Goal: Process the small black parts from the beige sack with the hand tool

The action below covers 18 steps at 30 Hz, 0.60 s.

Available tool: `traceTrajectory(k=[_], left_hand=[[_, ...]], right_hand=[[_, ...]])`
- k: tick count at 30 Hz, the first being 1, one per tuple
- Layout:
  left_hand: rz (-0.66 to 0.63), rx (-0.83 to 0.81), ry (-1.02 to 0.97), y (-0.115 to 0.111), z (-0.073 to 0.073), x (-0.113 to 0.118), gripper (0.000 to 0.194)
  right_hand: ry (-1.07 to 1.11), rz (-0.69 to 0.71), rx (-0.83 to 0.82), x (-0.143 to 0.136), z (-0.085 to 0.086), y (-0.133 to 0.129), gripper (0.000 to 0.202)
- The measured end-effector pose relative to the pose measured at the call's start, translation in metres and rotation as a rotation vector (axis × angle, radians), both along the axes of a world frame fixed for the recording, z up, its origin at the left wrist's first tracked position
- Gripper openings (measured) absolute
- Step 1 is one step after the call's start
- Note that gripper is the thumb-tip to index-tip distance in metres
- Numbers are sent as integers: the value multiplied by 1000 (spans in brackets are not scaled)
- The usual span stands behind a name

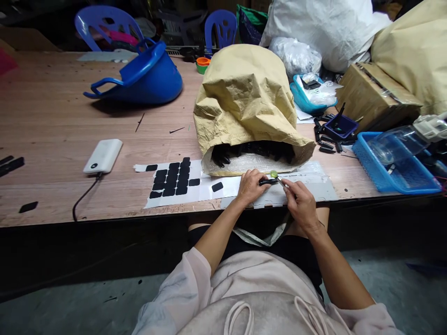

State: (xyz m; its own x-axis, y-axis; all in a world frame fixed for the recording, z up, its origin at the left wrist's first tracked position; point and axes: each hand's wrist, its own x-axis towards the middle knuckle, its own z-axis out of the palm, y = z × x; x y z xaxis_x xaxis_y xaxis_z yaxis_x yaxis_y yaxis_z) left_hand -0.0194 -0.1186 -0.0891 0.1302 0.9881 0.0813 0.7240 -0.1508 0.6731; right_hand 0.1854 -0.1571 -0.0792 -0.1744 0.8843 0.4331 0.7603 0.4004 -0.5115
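My left hand point(249, 187) is closed on a small black piece point(268, 182) at the table's front edge. Pinched in my right hand point(301, 204) is a thin metal tool point(280, 181), its tip by the black piece. A round yellow-green object point(274, 174) shows beside the tool's upper end. Both hands are over a grey board point(314, 183). To their left lies a white sheet point(206, 192) bearing several black rounded patches point(172, 178). Just beyond the hands, a tan sack point(244, 93) opens toward me, with black pieces point(253, 149) inside.
A white power bank point(103, 156) with a cable lies left. Behind it, a blue basin point(150, 77) rests tilted. On the right are a blue basket point(393, 179), a small purple tray point(341, 127), a teal basket point(309, 106) and a cardboard box point(373, 100).
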Motion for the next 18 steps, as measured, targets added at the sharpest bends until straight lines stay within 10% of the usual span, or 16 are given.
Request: traceTrajectory(k=[11,18], left_hand=[[-80,112,18,-2,0,-3,13],[-606,263,-75,-88,-34,9,30]], right_hand=[[-401,-73,116,46,-23,56,33],[-424,-112,115,41,-26,52,33]])
